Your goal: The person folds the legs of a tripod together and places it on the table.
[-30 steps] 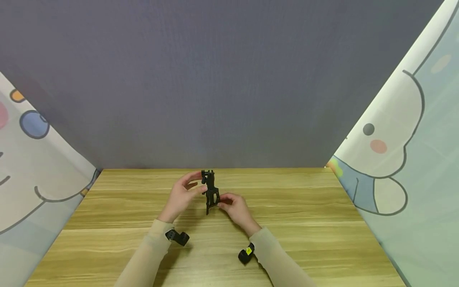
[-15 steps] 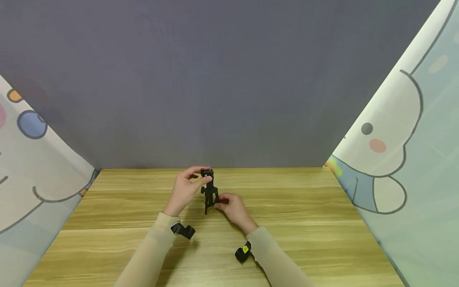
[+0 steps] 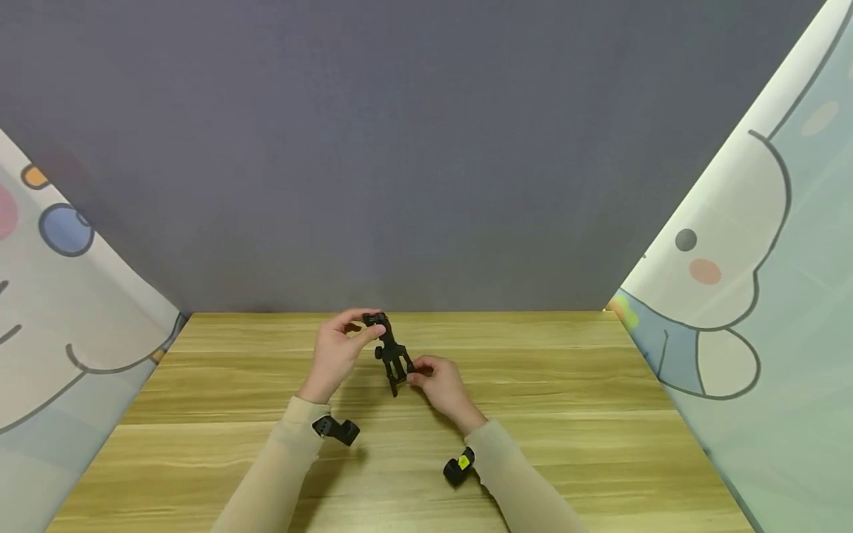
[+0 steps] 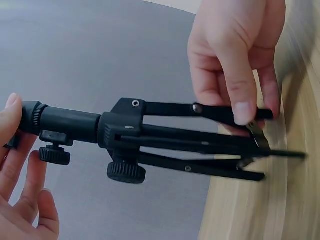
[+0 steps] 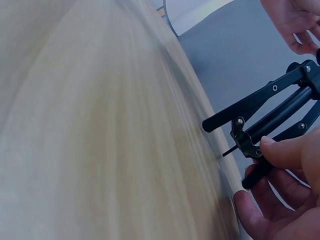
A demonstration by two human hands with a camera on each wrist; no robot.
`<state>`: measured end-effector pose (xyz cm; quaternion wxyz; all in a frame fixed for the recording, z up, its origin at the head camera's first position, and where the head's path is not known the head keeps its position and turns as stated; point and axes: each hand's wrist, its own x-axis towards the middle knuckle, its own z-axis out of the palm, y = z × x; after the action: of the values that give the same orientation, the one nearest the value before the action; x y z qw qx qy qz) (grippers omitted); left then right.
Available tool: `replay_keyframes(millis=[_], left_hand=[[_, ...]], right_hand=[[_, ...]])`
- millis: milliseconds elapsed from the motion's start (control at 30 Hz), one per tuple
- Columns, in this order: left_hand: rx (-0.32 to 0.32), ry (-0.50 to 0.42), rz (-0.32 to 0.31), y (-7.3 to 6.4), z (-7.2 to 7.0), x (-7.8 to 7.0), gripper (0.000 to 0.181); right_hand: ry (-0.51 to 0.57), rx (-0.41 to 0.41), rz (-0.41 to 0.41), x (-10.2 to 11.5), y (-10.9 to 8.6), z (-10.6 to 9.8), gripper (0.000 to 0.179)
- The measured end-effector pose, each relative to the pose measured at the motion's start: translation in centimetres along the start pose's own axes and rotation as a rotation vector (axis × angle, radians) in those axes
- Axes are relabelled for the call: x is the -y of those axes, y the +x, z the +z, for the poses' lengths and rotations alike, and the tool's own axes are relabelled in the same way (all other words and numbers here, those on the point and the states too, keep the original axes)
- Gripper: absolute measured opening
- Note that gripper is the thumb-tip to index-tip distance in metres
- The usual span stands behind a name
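Between the two hands is a small black tripod (image 3: 393,354), its legs folded nearly together and its top leaning to the left in the head view. My left hand (image 3: 336,354) grips the head end of it between thumb and fingers. Low on the tripod, my right hand (image 3: 441,385) pinches one leg near its foot. The left wrist view shows the centre column (image 4: 70,123) with two ribbed knobs, the lower one a larger knob (image 4: 126,171). In the right wrist view the thumb lies by a hinged metal brace (image 5: 242,139) joining the legs.
A wood-grain table (image 3: 573,444) lies under the hands. Behind it rises a grey panel (image 3: 426,163), with cartoon-printed sheets (image 3: 720,266) at both sides. Each wrist wears a strapped black camera (image 3: 346,431).
My left hand has closed on the tripod's top, where it earlier stood more loosely around it. The tripod's top has tilted to the left. The right hand keeps its pinch on the leg.
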<state>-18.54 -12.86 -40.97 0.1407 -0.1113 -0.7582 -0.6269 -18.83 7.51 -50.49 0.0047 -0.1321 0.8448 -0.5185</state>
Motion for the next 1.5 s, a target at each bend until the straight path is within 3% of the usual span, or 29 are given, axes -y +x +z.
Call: replay_keyframes(millis=[167, 333, 400, 533, 733, 967, 1200, 1500], left_hand=[[-0.032, -0.023, -0.007, -0.4, -0.5, 0.5, 0.027], [-0.046, -0.013, -0.051, -0.9, -0.7, -0.3, 0.025], [-0.045, 0.008, -0.064, -1.1, -0.7, 0.0, 0.025], [-0.031, 0.049, -0.035, -1.2, -0.8, 1.9, 0.026], [0.012, 0.135, -0.002, -1.6, -0.4, 3.4, 0.021], [0.129, 0.24, 0.0, -1.7, 0.6, 5.3, 0.021], [0.206, 0.297, -0.057, -1.9, 1.2, 6.9, 0.016], [0.241, 0.345, -0.149, -2.2, 1.3, 7.8, 0.017]], right_hand=[[0.006, -0.02, -0.004, -0.2, -0.2, -0.9, 0.007], [-0.017, -0.045, -0.032, -0.9, -0.4, -2.4, 0.005], [-0.014, -0.052, -0.041, -1.2, -0.5, -3.3, 0.006], [-0.03, -0.083, -0.047, -1.6, -0.7, -5.2, 0.007], [-0.102, -0.126, -0.108, -2.2, -0.9, -7.9, 0.011], [-0.133, -0.135, -0.103, -2.6, -1.2, -10.1, 0.014], [-0.192, -0.1, -0.058, -3.5, -1.4, -10.5, 0.014], [-0.212, -0.104, -0.056, -4.0, -1.3, -10.4, 0.015]])
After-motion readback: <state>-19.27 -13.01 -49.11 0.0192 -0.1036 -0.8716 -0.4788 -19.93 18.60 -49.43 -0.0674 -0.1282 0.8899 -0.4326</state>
